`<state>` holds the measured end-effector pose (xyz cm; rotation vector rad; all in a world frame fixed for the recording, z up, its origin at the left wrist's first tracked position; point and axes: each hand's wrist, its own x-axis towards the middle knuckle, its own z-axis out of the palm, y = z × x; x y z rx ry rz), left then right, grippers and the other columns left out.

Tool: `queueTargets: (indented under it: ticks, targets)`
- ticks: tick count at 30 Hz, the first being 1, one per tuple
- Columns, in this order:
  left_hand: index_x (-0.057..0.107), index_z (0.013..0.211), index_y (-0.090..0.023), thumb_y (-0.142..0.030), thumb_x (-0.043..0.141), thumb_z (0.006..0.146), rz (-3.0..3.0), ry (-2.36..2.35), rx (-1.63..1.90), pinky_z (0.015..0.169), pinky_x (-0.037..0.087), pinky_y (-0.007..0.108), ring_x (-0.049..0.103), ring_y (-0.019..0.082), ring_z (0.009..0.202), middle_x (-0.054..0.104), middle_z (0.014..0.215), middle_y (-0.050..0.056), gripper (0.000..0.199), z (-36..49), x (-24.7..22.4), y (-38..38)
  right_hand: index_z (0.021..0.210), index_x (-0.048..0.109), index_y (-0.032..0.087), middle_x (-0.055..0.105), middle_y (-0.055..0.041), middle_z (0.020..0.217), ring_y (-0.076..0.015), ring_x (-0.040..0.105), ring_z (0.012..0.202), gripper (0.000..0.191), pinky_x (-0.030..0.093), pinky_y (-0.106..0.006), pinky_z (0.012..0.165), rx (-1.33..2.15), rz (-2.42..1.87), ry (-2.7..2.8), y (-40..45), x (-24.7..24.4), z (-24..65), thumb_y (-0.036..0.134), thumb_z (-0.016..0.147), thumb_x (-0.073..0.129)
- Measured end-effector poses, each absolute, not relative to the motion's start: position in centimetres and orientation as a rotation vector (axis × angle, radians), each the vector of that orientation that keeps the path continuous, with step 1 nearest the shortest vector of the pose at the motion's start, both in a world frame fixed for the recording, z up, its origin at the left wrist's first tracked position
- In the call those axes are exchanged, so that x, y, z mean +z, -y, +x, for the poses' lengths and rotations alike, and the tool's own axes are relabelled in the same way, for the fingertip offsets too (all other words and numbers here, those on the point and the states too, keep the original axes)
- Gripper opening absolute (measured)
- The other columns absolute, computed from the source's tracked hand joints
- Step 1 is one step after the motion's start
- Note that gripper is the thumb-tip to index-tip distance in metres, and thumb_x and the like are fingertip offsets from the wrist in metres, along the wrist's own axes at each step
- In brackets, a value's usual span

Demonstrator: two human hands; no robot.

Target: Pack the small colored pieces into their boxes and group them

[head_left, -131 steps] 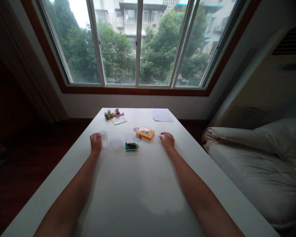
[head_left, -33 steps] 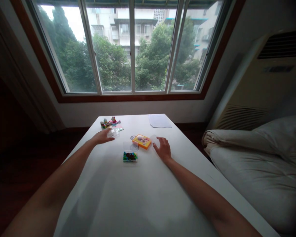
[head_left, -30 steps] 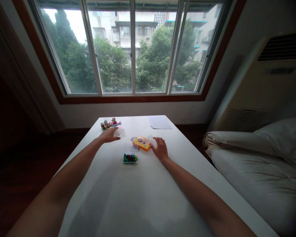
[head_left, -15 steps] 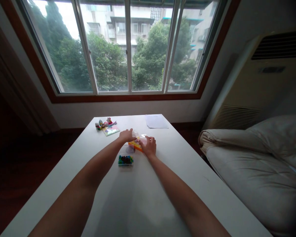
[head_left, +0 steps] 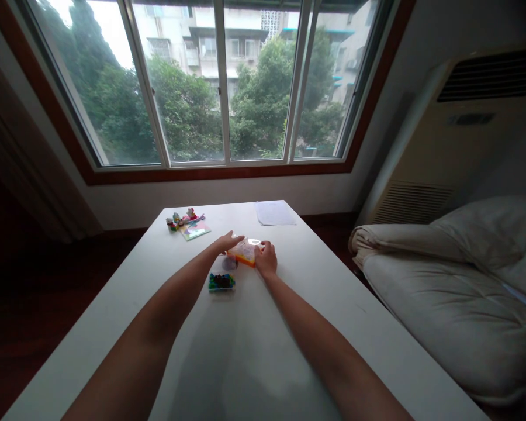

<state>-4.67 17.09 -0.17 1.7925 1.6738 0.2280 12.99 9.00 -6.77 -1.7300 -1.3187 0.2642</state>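
Note:
A shallow orange box with a clear plastic cover (head_left: 244, 252) sits mid-table between my hands. My left hand (head_left: 227, 241) grips its far left edge, thumb and fingers at the rim. On the right edge, my right hand (head_left: 266, 258) is closed with curled fingers. What lies inside the box is too small to make out. Just in front of it is a small clear, roundish plastic piece (head_left: 229, 264). Nearer to me stands a small clear tray (head_left: 221, 290) full of green, blue and dark pieces.
At the table's far left, several small colourful figures (head_left: 179, 220) stand beside a flat pastel card (head_left: 196, 230). White paper (head_left: 275, 213) lies at the far right of the white table (head_left: 254, 351). A padded, covered seat (head_left: 447, 292) is to the right, below a window and a cabinet-like air unit.
The clear cover now lies flatter over the orange box, and more of it shows between my hands. My left hand has shifted slightly left. The view has turned a little.

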Motion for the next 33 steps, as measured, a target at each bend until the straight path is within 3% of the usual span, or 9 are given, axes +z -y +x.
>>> queueTargets:
  ticks: [8, 12, 17, 20, 25, 29, 33]
  targets:
    - [0.034, 0.147, -0.021, -0.071, 0.041, 0.088, 1.734, -1.596, 0.209, 0.067, 0.056, 0.033, 0.068, 0.028, 0.096, 0.053, 0.139, 0.02, 0.078, -7.5, 0.6, -17.0, 0.121, 0.061, 0.021, 0.061, -0.0103, 0.109, -0.0221, 0.062, 0.093, 0.041, 0.05, -0.034, 0.088, 0.41, -1.538, 1.445, -9.4, -6.9, 11.9, 0.046, 0.093, 0.046]
    - [0.034, 0.146, -0.021, -0.07, 0.045, 0.087, 1.726, -1.647, 0.262, 0.068, 0.057, 0.033, 0.066, 0.029, 0.102, 0.049, 0.144, 0.02, 0.078, -10.4, 1.1, -16.4, 0.126, 0.061, 0.02, 0.064, -0.0088, 0.11, -0.0212, 0.062, 0.096, 0.044, 0.049, -0.035, 0.093, 0.498, -1.407, 1.573, -9.7, -7.5, 10.9, 0.045, 0.091, 0.05]
    - [0.034, 0.148, -0.023, -0.069, 0.044, 0.088, 1.659, -1.692, 0.26, 0.07, 0.057, 0.033, 0.069, 0.027, 0.098, 0.055, 0.139, 0.017, 0.075, -14.9, 1.6, -14.8, 0.129, 0.06, 0.022, 0.065, -0.0067, 0.114, -0.0206, 0.062, 0.102, 0.045, 0.049, -0.037, 0.095, 0.762, -1.234, 1.632, -10.3, -8.2, 8.6, 0.042, 0.089, 0.054]
    - [0.027, 0.152, -0.025, -0.067, 0.047, 0.088, 1.632, -1.711, 0.29, 0.072, 0.056, 0.033, 0.068, 0.027, 0.101, 0.055, 0.14, 0.016, 0.079, -18.3, 1.9, -13.1, 0.124, 0.063, 0.026, 0.067, -0.0039, 0.112, -0.0202, 0.062, 0.102, 0.039, 0.052, -0.036, 0.09, 1.067, -1.133, 1.607, -10.8, -7.6, 6.8, 0.04, 0.089, 0.056]
    - [0.028, 0.152, -0.025, -0.065, 0.052, 0.086, 1.608, -1.631, 0.259, 0.073, 0.055, 0.03, 0.068, 0.026, 0.104, 0.048, 0.148, 0.017, 0.081, -23.7, 1.7, -10.4, 0.114, 0.067, 0.022, 0.068, -0.0061, 0.107, -0.0182, 0.065, 0.093, 0.033, 0.054, -0.029, 0.077, 1.356, -1.075, 1.543, -11.3, -5.6, 3.7, 0.042, 0.094, 0.05]
    - [0.027, 0.153, -0.025, -0.065, 0.05, 0.086, 1.655, -1.662, 0.292, 0.076, 0.054, 0.029, 0.064, 0.026, 0.112, 0.048, 0.149, 0.015, 0.082, -26.5, 1.0, -9.4, 0.114, 0.066, 0.02, 0.068, -0.01, 0.109, -0.0188, 0.068, 0.093, 0.042, 0.054, -0.028, 0.074, 1.536, -1.054, 1.495, -11.4, -4.8, 1.5, 0.049, 0.1, 0.04]
    - [0.03, 0.152, -0.025, -0.066, 0.054, 0.082, 1.651, -1.696, 0.282, 0.076, 0.054, 0.03, 0.066, 0.026, 0.107, 0.05, 0.147, 0.015, 0.084, -29.1, 1.0, -9.0, 0.112, 0.068, 0.019, 0.069, -0.0116, 0.111, -0.0188, 0.069, 0.093, 0.053, 0.054, -0.029, 0.079, 1.656, -0.97, 1.462, -11.4, -5.0, -0.5, 0.059, 0.1, 0.035]
